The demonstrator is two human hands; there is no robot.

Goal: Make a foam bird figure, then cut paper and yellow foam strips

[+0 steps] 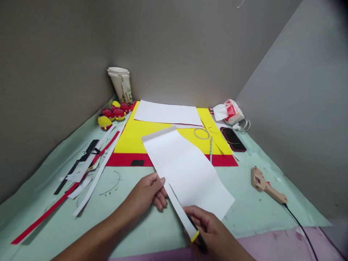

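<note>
Near front edge of mat: left hand (pixel 149 190) fingertips pinch white sheet (pixel 187 170) left edge; right hand (pixel 210 228) closed on black tool, probably scissors (pixel 198 235), at sheet's lower end, strip (pixel 181 210) half cut.

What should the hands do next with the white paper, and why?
Probably keep cutting up along the long edge. The right hand holds a black and yellow cutter at the near end, a narrow strip is already parting from the white sheet, and the left hand steadies it.
</note>
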